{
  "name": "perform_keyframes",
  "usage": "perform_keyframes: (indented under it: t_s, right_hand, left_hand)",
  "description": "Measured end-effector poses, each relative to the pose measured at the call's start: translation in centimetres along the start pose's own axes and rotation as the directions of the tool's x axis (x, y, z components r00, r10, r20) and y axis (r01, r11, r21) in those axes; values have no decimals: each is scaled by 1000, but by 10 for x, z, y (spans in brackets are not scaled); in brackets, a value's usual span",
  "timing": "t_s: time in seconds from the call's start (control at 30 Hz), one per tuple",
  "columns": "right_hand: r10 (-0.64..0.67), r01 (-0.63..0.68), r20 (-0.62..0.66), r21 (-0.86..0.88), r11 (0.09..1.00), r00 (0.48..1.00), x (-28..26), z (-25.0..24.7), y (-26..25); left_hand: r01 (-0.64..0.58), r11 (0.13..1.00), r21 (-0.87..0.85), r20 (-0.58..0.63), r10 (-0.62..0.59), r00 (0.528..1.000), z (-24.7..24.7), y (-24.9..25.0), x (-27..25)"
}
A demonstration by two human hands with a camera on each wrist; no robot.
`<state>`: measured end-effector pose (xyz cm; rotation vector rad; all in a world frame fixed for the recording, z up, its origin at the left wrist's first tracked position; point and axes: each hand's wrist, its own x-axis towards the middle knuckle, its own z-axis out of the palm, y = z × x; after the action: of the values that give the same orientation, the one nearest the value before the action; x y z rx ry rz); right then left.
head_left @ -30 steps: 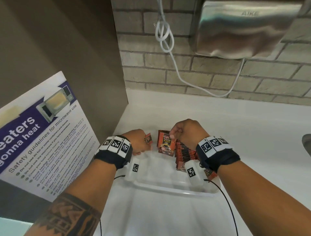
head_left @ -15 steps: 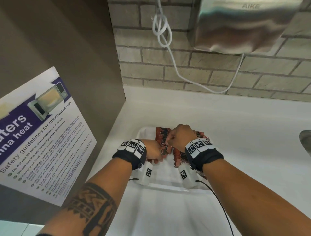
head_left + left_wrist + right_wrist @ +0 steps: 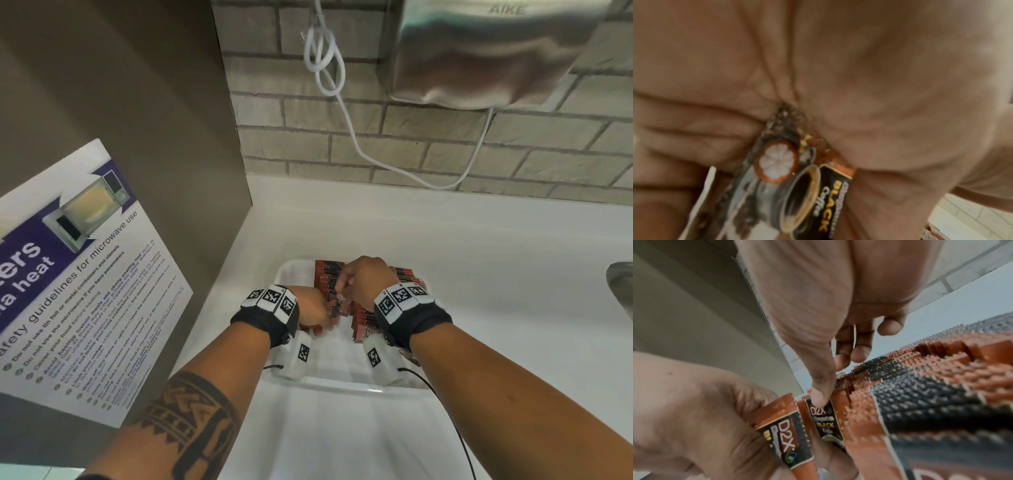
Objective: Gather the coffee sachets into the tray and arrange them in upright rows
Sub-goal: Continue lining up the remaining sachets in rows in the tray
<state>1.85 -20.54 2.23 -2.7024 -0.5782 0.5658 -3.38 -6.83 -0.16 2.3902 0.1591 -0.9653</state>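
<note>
A white tray [image 3: 286,274] on the counter holds red-and-black coffee sachets [image 3: 368,322] standing upright in rows, their serrated tops [image 3: 925,386] filling the right wrist view. My left hand [image 3: 323,313] grips a sachet [image 3: 795,177] in its curled fingers beside the left row. That held sachet [image 3: 784,433] shows at the lower left of the right wrist view. My right hand [image 3: 342,295] hovers over the left row, its thumb [image 3: 821,394] and fingers pinching the top of one upright sachet [image 3: 827,421]. The two hands nearly touch.
A brown side wall with a microwave safety poster [image 3: 78,274] stands at the left. Behind the tray are the brick wall, a hand dryer [image 3: 493,54] and its white cable [image 3: 346,113]. A sink edge [image 3: 621,284] lies at the far right.
Both hands came together over the tray's left row. The right hand's sachet went from held up facing me to standing in the row. The left hand moved right with its sachet.
</note>
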Motion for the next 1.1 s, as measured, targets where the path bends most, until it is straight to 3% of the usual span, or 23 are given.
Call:
perform_keyframes:
  t_s: [0.57, 0.67, 0.77, 0.87, 0.97, 1.1]
  right_hand:
    - [-85, 101, -120, 137, 985, 989, -12, -12, 6]
    - [-141, 157, -91, 207, 966, 986, -22, -13, 8]
    - [-167, 192, -105, 310, 931, 980, -27, -13, 4]
    - [-151, 209, -163, 445, 871, 975, -28, -16, 2]
    - [-137, 225, -226, 433, 873, 965, -28, -21, 1]
    - [-96, 210, -283, 405, 890, 954, -28, -26, -1]
  left_hand:
    - [-7, 993, -117, 14, 9, 1000, -6, -9, -8]
    - [-94, 950, -299, 50, 114, 992, -16, -14, -17]
    - [-183, 813, -552, 50, 251, 967, -21, -17, -29]
    - [-248, 701, -668, -42, 298, 954, -21, -19, -30]
    - [-323, 761, -562, -214, 243, 946, -21, -21, -27]
    - [-399, 821, -408, -443, 204, 873, -19, -18, -28]
